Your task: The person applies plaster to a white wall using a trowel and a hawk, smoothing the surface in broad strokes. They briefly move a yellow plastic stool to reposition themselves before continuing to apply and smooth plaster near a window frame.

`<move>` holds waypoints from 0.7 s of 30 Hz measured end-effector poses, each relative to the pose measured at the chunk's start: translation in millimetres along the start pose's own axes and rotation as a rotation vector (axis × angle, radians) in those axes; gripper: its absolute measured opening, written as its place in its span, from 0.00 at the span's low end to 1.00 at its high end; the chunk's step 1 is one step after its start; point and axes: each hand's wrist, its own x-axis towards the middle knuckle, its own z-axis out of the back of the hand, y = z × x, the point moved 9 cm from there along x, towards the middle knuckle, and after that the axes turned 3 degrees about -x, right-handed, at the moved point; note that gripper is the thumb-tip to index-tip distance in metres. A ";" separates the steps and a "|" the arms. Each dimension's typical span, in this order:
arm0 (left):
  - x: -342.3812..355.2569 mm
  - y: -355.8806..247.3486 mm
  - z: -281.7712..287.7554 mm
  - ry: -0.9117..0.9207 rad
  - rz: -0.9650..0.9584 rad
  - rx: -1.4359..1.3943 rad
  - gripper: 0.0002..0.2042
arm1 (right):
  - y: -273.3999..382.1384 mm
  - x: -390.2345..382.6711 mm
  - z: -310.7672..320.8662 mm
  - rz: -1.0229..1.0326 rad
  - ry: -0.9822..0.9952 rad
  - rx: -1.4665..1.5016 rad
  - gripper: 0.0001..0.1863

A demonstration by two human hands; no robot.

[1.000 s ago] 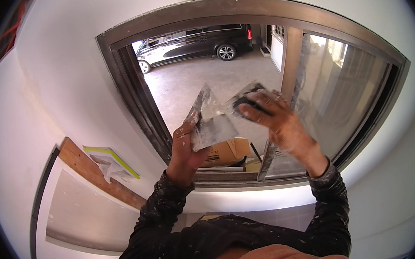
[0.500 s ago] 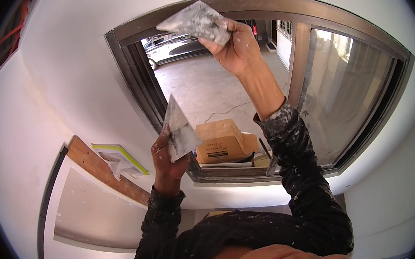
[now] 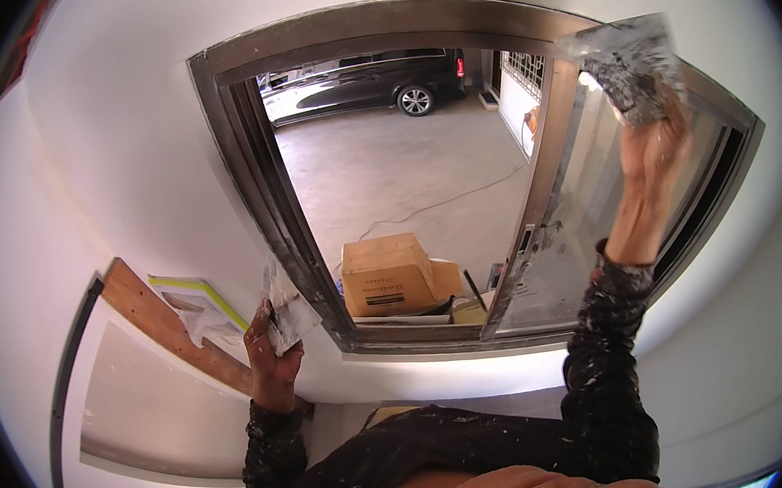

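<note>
My right hand (image 3: 654, 142) is raised at the window's upper right corner, its fingers closed on a wide putty knife (image 3: 625, 65). That blade is flat, grey and smeared with putty, and overlaps the top of the brown window frame (image 3: 336, 37); whether it touches cannot be made out. Lower down on the left, my left hand (image 3: 273, 361) grips a second putty knife (image 3: 291, 316), pale with smears, held beside the frame's lower left part. Both handles are mostly hidden by my fingers. My dark sleeves carry white specks.
White wall (image 3: 138, 164) surrounds the window. A cardboard box (image 3: 386, 274) stands behind the sill. Beyond are a dark car (image 3: 368, 83) and a cable on the floor. At left, a wooden board (image 3: 175, 328) bears a green-edged item (image 3: 205, 302). A sliding glass pane (image 3: 562, 229) fills the window's right side.
My right hand with its putty knife has swung right, from the top middle of the window to its upper right corner. My left hand has moved left and slightly down, still holding its knife.
</note>
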 end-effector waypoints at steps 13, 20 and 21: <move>18.5 141.1 -31.0 0.095 0.314 -0.133 0.21 | -120.6 3.6 -255.0 1.641 1.576 -1.694 0.22; 19.2 161.1 -22.9 0.134 0.385 -0.208 0.22 | -102.9 42.3 -201.7 1.543 1.821 -1.782 0.25; 21.2 163.9 -19.8 0.128 0.384 -0.208 0.22 | -89.7 51.9 -187.0 1.504 1.842 -1.856 0.25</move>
